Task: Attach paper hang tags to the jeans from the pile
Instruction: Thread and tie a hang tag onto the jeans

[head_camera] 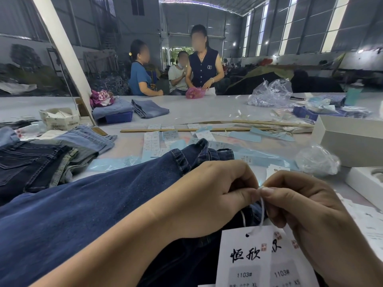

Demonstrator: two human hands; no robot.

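On the white worktable (207, 108), nearest the camera, a pair of dark blue jeans (93, 204) lies stretched across the lower left, its hem bunched up toward the middle. Both hands work over the jeans. Left hand (209, 197) curled, fingertips pinching the top of a white string (261, 212). Right hand (308, 214) curled too, thumb and forefinger pinching the same string, touching the left fingertips. The string runs down through the punched hole of a white paper hang tag (245, 257) printed with black characters, "1103#" and "XL". A second hang tag (290, 272), marked "XS", sits just behind it to the right, partly under the right hand.

Left of the jeans: a pile of folded jeans (51, 160), dark and pale washes. Beyond the jeans: loose label sheets (152, 141) and pale blue paper strips (244, 135), then a long wooden stick (196, 130). Right of the jeans: a white open box (348, 139) and crumpled clear plastic (317, 160). Far side of the table: three people (176, 65) standing together.
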